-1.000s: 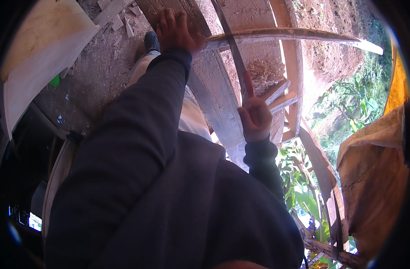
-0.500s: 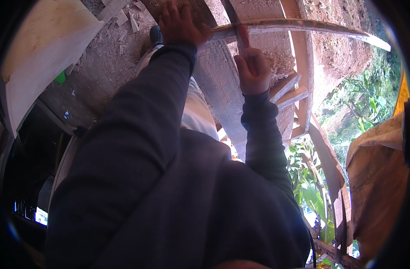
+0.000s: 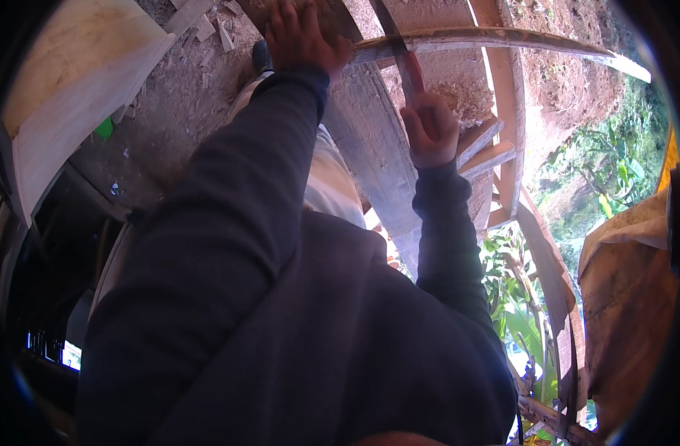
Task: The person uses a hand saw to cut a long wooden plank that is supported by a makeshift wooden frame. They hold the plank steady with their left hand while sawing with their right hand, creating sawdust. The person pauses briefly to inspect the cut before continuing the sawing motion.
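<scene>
Pinning the long, thin, springy wood strip [image 3: 488, 37] flat near its end, the left hand [image 3: 303, 37] steadies it while the right hand [image 3: 429, 130] stays clenched around the knife handle [image 3: 410, 74].

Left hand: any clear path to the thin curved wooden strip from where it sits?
Probably yes. The left hand rests on the dark plank right at the strip's near end, nothing between them; the right hand holds a blade crossing farther along.

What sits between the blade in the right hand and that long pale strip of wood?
Nothing visible. The right hand grips the blade, which already crosses the long strip. The left hand presses the strip's near end onto the dark plank.
</scene>
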